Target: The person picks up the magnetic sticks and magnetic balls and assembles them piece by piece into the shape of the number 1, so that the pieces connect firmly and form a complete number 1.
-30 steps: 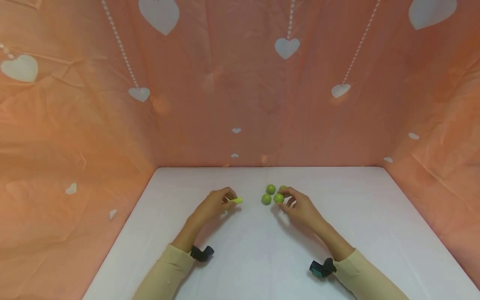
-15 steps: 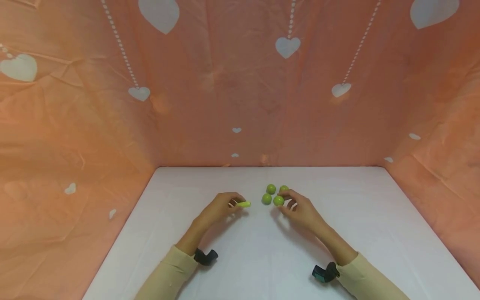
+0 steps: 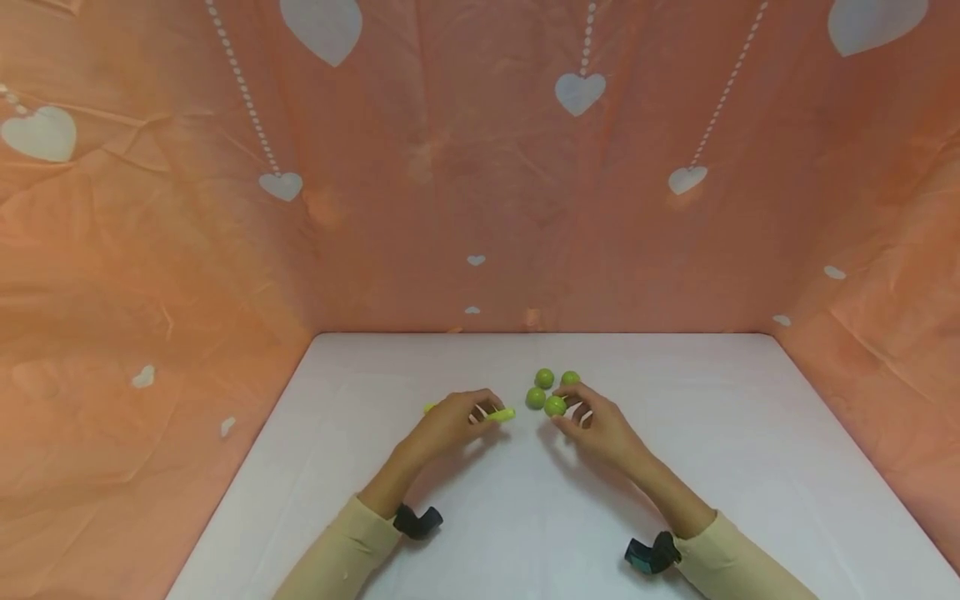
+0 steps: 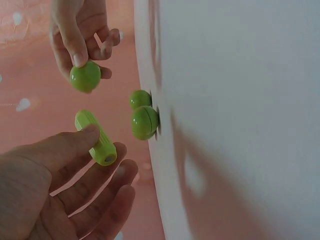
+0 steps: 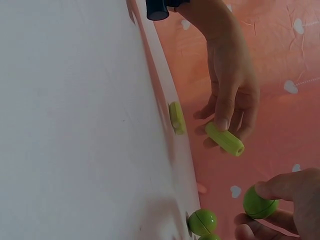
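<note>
My left hand [image 3: 450, 422] pinches a short ribbed yellow-green rod [image 3: 501, 414] between thumb and fingertips. In the left wrist view the end of the rod [image 4: 105, 158] shows a small dark grey spot. Facing it, my right hand [image 3: 606, 427] pinches a glossy green ball [image 3: 555, 406], held above the table. A thin seam runs round that ball [image 5: 260, 202] in the right wrist view. A gap separates the rod from the ball. Behind the right fingertips, several like balls lie on the table, among them a near one [image 3: 536, 398] and a far one [image 3: 544, 378].
The white table [image 3: 517, 517] reaches back to an orange cloth wall [image 3: 420, 217] with pale hearts. Another yellow-green rod [image 5: 176, 118] lies on the table, mostly hidden behind my left hand in the head view. Both wrists carry a black camera.
My left hand has moved right and slightly nearer with the rod, closing on the ball. The other rod now peeks out behind it. My right hand has dipped slightly with its ball.
</note>
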`<state>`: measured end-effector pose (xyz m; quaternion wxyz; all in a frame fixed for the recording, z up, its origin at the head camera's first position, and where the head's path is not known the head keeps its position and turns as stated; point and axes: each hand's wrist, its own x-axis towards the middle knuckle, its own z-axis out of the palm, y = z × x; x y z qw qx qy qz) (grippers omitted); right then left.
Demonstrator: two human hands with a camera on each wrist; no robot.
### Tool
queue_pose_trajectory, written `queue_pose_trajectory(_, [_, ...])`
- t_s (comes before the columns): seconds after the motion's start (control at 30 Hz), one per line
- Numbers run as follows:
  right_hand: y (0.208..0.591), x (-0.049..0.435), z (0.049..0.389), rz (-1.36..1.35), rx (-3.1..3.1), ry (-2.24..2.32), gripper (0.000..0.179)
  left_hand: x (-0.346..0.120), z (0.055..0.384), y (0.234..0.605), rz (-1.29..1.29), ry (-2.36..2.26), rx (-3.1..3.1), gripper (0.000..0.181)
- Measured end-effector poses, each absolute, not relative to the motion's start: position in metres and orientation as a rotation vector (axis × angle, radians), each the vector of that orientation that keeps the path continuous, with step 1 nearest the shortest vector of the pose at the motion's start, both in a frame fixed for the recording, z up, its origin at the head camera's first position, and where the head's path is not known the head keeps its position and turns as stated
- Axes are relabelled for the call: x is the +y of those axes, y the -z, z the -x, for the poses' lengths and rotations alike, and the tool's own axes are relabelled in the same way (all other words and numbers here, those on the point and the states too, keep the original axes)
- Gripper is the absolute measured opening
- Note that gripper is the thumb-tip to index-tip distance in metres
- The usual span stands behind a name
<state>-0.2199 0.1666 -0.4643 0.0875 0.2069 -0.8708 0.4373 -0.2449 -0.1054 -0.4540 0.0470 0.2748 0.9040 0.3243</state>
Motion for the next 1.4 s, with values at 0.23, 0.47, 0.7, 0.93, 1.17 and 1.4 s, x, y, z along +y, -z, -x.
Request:
queue_pose_trajectory(0.23, [0.465, 0.164, 0.218, -0.606, -2.612, -1.308, 0.034, -0.101, 0.239, 0.452, -0.833, -0.927, 2.782, 0.016])
queue_pose_trajectory(0.47, [0.466, 0.161, 0.217, -0.624, -2.596, -1.354, 0.035, -0.097, 0.236, 0.450, -0.838, -0.889, 2.781, 0.017])
queue_pose_trajectory(0.7, [0.469, 0.158, 0.216, -0.612, -2.609, -1.435, 0.035, -0.095, 0.234, 0.453, -0.878, -0.873, 2.790, 0.019])
queue_pose_trajectory(0.93, [0.472, 0.156, 0.215, -0.607, -2.614, -1.493, 0.036, -0.093, 0.232, 0.458, -0.884, -0.851, 2.787, 0.020])
queue_pose_trajectory(1.17, [0.475, 0.155, 0.216, -0.635, -2.605, -1.530, 0.036, -0.090, 0.230, 0.458, -0.888, -0.814, 2.789, 0.022])
queue_pose_trajectory(1.4, [0.475, 0.155, 0.216, -0.642, -2.613, -1.543, 0.036, -0.087, 0.225, 0.455, -0.858, -0.817, 2.767, 0.021])
